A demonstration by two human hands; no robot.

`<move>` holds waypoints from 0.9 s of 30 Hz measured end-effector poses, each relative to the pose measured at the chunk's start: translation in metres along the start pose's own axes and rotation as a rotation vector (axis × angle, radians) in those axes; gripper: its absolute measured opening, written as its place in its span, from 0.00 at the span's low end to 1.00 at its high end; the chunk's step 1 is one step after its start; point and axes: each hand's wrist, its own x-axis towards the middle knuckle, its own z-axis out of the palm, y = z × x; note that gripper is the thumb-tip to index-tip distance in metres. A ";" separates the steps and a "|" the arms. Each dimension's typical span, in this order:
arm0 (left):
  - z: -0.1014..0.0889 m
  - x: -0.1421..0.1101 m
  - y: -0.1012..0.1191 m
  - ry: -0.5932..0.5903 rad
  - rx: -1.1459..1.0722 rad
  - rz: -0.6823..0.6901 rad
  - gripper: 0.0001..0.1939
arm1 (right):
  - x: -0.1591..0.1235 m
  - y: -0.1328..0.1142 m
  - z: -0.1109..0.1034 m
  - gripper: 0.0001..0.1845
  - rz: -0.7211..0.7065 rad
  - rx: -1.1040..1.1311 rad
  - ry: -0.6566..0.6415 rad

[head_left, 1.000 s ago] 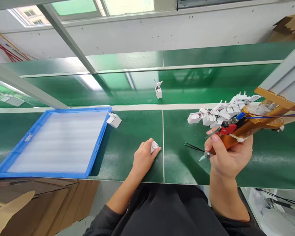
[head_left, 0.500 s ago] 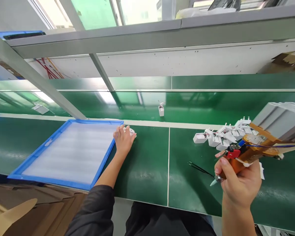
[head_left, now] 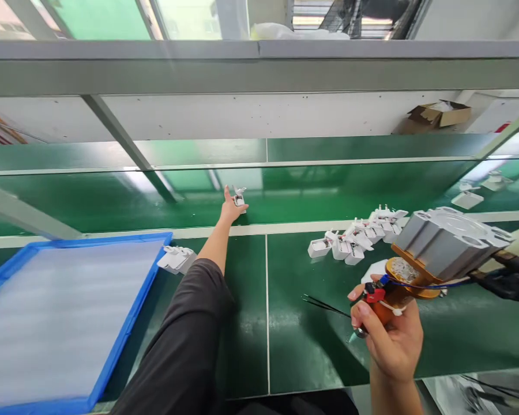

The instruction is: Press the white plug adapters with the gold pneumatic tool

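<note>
My left hand [head_left: 230, 208] reaches over the green conveyor belt, thumb and fingers around a small white plug housing [head_left: 239, 200] with wires or prongs sticking up from its open top. My right hand [head_left: 391, 340] is wrapped round the orange-brown handle of a hand tool [head_left: 383, 311] with a red switch and a grey finned metal block [head_left: 452, 242] on top. Its tip points down left at the bench and is mostly hidden by the fingers. Black tweezers [head_left: 324, 305] appear just left of that hand. Several white plug housings [head_left: 357, 237] lie in rows beyond the tool.
A blue-rimmed tray [head_left: 134, 311] with a white sheet lies at the left. Beside its right edge sit white housings [head_left: 176, 259]. More white parts [head_left: 467, 199] are on the belt at far right. A metal rail [head_left: 259, 75] crosses above, and a cardboard box [head_left: 439, 113] stands behind.
My left hand has left the white parts by the tray and moved forward to the housing on the belt. The view has turned right; my right hand still holds the tool.
</note>
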 end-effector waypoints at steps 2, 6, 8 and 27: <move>0.000 -0.005 0.002 -0.019 -0.011 0.020 0.58 | -0.001 -0.002 -0.003 0.15 -0.004 -0.014 -0.007; -0.009 -0.072 0.017 -0.150 -0.142 0.215 0.62 | 0.000 -0.008 -0.003 0.19 -0.007 -0.003 -0.015; -0.016 -0.127 0.028 -0.281 -0.212 0.302 0.62 | 0.001 -0.010 -0.002 0.19 0.018 0.014 0.003; 0.001 -0.338 0.017 -0.431 -0.023 0.454 0.33 | 0.005 -0.015 0.018 0.16 -0.036 0.086 -0.054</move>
